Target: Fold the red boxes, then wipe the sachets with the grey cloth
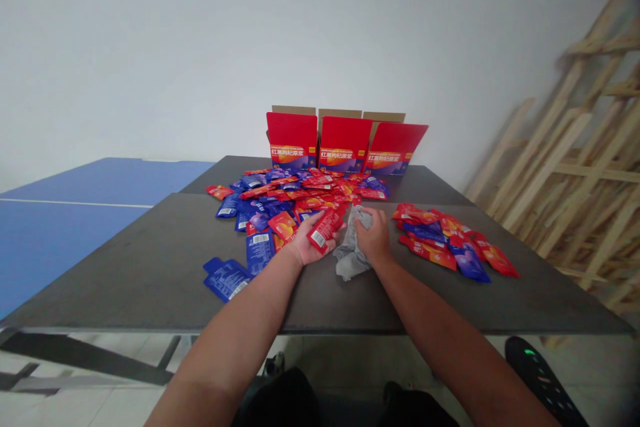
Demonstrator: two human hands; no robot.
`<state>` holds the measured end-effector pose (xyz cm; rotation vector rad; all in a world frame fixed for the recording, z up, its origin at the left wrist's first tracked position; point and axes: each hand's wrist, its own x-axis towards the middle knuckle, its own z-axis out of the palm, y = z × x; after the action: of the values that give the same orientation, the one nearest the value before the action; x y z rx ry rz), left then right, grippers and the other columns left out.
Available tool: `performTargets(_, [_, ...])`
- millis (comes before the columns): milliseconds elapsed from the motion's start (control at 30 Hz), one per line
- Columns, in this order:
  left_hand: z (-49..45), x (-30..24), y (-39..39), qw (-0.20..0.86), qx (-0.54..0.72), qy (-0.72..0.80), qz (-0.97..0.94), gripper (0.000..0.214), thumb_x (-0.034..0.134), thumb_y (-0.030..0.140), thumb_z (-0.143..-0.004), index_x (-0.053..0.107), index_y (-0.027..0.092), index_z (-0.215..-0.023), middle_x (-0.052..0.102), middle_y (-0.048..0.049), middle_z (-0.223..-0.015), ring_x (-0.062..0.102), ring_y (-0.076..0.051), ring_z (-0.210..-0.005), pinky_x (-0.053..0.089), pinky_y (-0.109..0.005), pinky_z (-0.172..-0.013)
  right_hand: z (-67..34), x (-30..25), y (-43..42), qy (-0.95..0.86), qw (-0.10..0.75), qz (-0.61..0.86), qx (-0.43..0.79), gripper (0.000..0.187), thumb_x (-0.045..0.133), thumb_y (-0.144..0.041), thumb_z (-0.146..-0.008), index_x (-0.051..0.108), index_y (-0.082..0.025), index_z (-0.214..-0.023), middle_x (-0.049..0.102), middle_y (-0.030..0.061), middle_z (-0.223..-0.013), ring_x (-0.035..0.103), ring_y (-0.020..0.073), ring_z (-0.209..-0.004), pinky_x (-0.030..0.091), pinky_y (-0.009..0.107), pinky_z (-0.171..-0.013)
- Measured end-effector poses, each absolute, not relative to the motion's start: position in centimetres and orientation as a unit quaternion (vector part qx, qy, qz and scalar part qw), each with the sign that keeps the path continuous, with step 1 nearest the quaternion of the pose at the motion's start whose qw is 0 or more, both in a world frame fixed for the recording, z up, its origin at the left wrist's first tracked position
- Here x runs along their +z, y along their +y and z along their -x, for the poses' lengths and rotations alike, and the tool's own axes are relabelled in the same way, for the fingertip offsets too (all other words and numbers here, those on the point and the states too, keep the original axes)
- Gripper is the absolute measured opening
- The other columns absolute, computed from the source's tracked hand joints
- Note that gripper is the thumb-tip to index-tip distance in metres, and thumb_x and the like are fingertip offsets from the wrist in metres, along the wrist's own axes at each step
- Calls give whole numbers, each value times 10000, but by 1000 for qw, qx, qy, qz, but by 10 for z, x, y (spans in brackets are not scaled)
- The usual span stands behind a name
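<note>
My left hand (307,245) holds a red pouch (325,231), its white barcode label facing up, across the palm and fingers. Close beside it, my right hand (374,235) grips a crumpled grey cloth (352,255) that hangs down onto the tabletop. Just beyond both hands spreads a big heap of red and blue pouches (300,193). A lone blue pouch (227,278) lies left of my left forearm, near another blue pouch (260,250) at the heap's edge. To the right of my right hand sits a smaller pile of red and blue pouches (443,237).
Three red and blue cartons (345,143) stand in a row behind the heap, flaps up. Everything rests on a dark grey table (165,280). A blue table (100,213) adjoins at left. Wooden frames (560,153) lean on the wall at right. A black device (543,373) shows at lower right.
</note>
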<state>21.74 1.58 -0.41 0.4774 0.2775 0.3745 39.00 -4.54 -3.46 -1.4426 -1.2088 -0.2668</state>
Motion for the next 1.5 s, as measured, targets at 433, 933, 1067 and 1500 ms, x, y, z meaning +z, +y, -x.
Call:
performTargets(433, [-237,-17,11,896,231,251,-285,357,600,483,-848,640,134,-785,602,-27,-544,590,-158,-496,440,-245,-490,-352,-35,-69,-783,442,428,-90,470,592,-181,-751,545,-285,-1207,547,74,-1129,570,242,-1055,523,424,-922])
performTargets(933, [-235,-13,4,859,211,240,-399,290,659,434,-823,603,150,-819,498,29,-592,418,-58,-420,213,-157,-342,-386,-39,-44,-534,587,596,-121,232,560,-301,-855,587,-222,-1071,554,78,-1038,558,230,-1020,472,439,-953])
performTargets(1067, [-228,-7,10,891,230,226,-320,288,603,425,-871,601,137,-852,500,18,-617,414,-51,-429,238,-151,-337,-392,-49,-38,-522,566,630,-104,230,577,-310,-838,607,-208,-1043,550,79,-1017,565,230,-980,490,432,-920])
performTargets(1500, [-247,-16,7,818,439,219,-301,340,606,73,-822,485,197,-1115,649,-8,-847,650,-125,-713,532,-286,-763,-391,-57,-36,-615,534,580,1,346,461,-468,-917,691,-211,-950,616,93,-1048,587,229,-1051,459,440,-982])
